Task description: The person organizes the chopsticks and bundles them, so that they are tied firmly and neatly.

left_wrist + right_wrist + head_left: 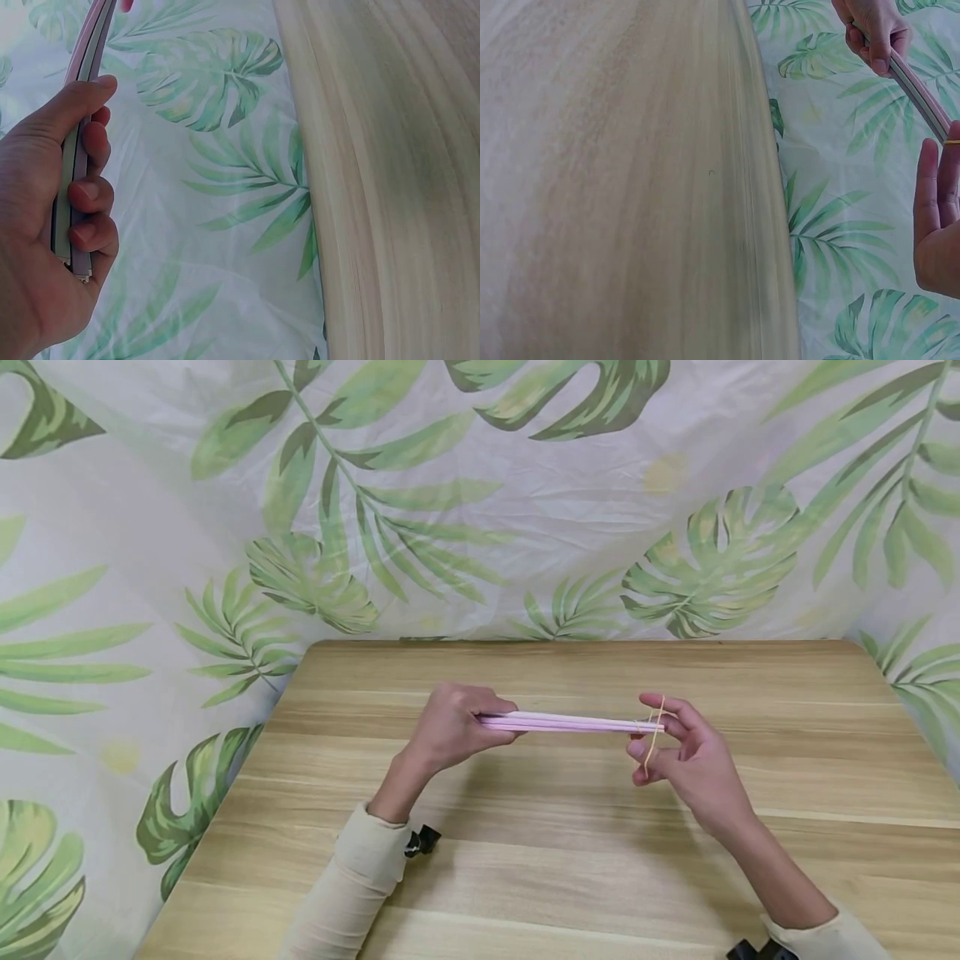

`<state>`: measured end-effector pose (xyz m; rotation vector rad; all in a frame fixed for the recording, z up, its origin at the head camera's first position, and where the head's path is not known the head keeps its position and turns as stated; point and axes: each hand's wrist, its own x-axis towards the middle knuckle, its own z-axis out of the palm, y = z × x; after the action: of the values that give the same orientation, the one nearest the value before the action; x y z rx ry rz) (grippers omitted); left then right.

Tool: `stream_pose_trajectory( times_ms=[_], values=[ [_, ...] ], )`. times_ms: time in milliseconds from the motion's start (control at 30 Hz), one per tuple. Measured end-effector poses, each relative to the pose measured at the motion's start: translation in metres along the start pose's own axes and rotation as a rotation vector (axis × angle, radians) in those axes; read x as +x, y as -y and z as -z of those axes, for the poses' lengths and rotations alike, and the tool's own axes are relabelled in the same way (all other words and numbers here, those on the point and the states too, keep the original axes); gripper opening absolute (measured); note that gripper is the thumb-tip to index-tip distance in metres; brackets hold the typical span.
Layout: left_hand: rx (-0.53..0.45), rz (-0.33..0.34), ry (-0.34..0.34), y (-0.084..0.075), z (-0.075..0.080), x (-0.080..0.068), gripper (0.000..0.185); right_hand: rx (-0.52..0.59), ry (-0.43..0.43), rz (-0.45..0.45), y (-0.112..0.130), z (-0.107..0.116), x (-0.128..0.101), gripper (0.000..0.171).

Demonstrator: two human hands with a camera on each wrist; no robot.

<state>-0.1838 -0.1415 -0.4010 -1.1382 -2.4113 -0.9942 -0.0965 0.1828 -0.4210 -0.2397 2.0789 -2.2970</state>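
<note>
My left hand grips one end of a bundle of long, slim sticks, held level above the table. The left wrist view shows the sticks in pink, pale green and grey, with the thumb along one side and the fingers curled round the other. A thin yellow rubber band is stretched between the spread index finger and thumb of my right hand, crossing the bundle's free end. In the right wrist view the band lies across a finger, and part of this hand is cut off.
The wooden table spreads beneath both hands. Behind it hangs a leaf-patterned cloth, close to the table's back edge. Black camera mounts sit at the left wrist and the right wrist.
</note>
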Motion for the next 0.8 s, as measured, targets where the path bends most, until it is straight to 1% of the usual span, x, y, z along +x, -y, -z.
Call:
stream_pose_trajectory(
  times_ms=[200, 333, 400, 567, 667, 800],
  values=[
    [-0.014, -0.014, 0.012, -0.002, -0.004, 0.001, 0.009, -0.042, 0.007, -0.006, -0.003, -0.006, -0.001, 0.061],
    [-0.006, -0.021, 0.013, -0.003, -0.006, 0.000, 0.008, -0.056, 0.026, -0.027, -0.007, -0.011, -0.003, 0.057],
    [0.004, -0.011, 0.000, -0.002, -0.006, 0.000, 0.009, -0.055, 0.025, -0.018, -0.008, -0.011, -0.003, 0.053],
    [0.012, 0.020, -0.042, -0.001, -0.004, -0.001, 0.011, -0.039, 0.011, 0.040, -0.008, -0.010, -0.003, 0.043],
    [0.005, 0.028, -0.044, -0.001, -0.004, -0.001, 0.011, -0.022, 0.012, 0.053, -0.007, -0.010, -0.002, 0.040],
    [0.004, 0.041, -0.043, -0.002, -0.005, -0.001, 0.010, -0.008, 0.009, 0.062, -0.008, -0.010, -0.003, 0.041]
  ],
)
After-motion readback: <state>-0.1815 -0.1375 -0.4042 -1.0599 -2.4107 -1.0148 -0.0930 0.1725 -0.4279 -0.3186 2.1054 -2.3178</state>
